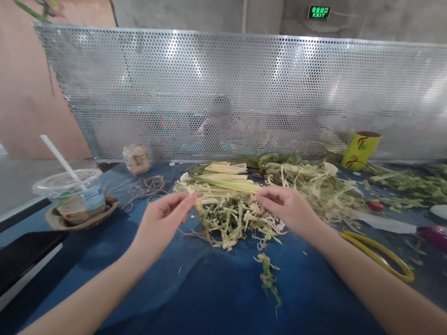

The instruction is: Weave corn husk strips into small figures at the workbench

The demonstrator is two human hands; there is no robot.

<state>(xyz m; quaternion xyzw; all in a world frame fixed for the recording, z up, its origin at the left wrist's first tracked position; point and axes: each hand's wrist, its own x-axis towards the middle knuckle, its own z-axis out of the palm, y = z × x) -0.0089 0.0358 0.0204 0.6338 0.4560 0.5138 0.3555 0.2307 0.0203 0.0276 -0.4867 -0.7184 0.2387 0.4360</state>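
Note:
A loose pile of dried, pale green plant material (233, 221) lies on the blue table (197, 301). At its left edge is my left hand (165, 217), thumb and fingertips pressed together; anything between them is too small to make out. My right hand (288, 206) is at the pile's upper right, its fingers also pinched, and what they hold is hidden. Pale, straight stalks (226, 179) lie side by side just behind the pile. One small green sprig (268, 280) rests apart, nearer to me.
On the left are a lidded cup with a straw (79, 200), tangled twine (144, 187) and a black object (8, 265). Yellow rings (378, 256), a red object (375, 205) and a yellow roll (361, 151) are on the right. A perforated metal panel (251, 83) stands behind.

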